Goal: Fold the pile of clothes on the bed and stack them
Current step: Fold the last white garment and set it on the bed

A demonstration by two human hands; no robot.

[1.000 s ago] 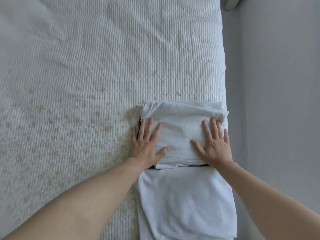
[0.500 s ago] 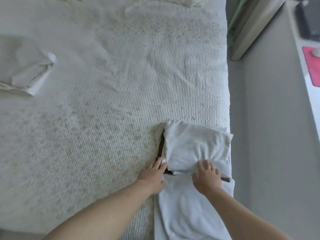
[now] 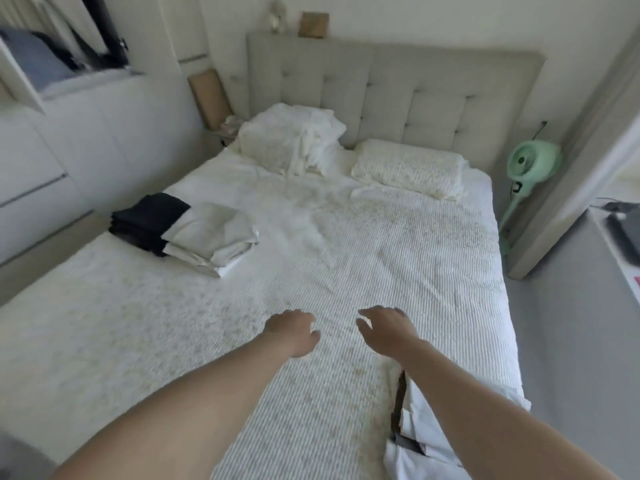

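Both hands empty, fingers loosely curled: left hand (image 3: 292, 332), right hand (image 3: 382, 329). Grey-and-black folded clothes (image 3: 187, 233) lie ahead near left edge of bed (image 3: 398, 258), long axis slanting; left hand nearer.

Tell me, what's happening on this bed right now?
A person is folding laundry on the white ribbed bedspread. At this moment both hands are empty: the left hand and the right hand hover over the cover with loosely curled fingers, holding nothing. A stack of folded white clothes lies at the near right edge, partly under the right forearm. Across the bed sit a folded beige garment and a folded black garment, side by side. A crumpled white heap rests on the pillows.
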